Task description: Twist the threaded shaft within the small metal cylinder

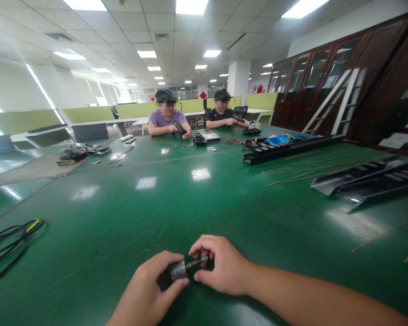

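Observation:
Low in the middle of the head view is a small cylindrical metal part (179, 270) with a silver-grey body and a narrower, stepped black shaft. My left hand (153, 290) is closed round the body, thumb below and fingers above. The shaft points right and slightly up, toward my right hand (221, 265). That hand's fingers and thumb curl round the shaft's thin end; the exact contact is partly hidden. Both hands are just above the green tabletop (115, 240) near its front. What kind of part it is I cannot make out.
A coiled black cable (10, 242) lies at left. Black metal channels (370, 181) and thin rods (302, 176) are at right. Across the table two people (166, 117) handle dark tools. Loose parts and a box (211, 136) lie before them. A stepladder (347, 102) stands behind.

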Demonstrator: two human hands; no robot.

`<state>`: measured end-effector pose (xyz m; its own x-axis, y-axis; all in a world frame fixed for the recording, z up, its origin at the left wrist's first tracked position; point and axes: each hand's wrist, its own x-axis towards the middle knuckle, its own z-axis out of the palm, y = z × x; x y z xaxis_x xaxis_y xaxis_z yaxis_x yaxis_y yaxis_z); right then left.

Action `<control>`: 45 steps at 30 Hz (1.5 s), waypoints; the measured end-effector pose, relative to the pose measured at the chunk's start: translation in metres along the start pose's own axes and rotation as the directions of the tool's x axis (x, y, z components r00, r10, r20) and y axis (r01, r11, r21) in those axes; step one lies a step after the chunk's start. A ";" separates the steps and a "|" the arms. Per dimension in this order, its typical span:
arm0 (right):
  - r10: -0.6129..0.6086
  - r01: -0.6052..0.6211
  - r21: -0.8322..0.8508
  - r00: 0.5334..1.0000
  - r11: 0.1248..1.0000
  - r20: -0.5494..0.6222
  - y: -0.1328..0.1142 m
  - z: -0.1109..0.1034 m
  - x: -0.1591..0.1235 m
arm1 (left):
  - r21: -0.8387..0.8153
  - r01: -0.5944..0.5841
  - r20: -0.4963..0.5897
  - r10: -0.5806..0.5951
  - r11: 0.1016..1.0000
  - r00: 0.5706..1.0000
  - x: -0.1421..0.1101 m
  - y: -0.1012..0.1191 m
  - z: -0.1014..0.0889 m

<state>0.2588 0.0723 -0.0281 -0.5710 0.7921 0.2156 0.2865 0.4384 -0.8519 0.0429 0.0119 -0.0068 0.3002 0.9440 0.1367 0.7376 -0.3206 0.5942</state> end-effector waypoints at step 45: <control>-0.031 0.031 0.040 1.000 0.999 0.005 0.000 0.004 -0.002 | -0.012 0.020 0.023 -0.020 1.000 1.000 0.002 0.000 0.001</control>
<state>0.2564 0.0689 -0.0306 -0.5836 0.7760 0.2392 0.2383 0.4452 -0.8631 0.0438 0.0137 -0.0072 0.2992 0.9482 0.1069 0.7361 -0.3007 0.6064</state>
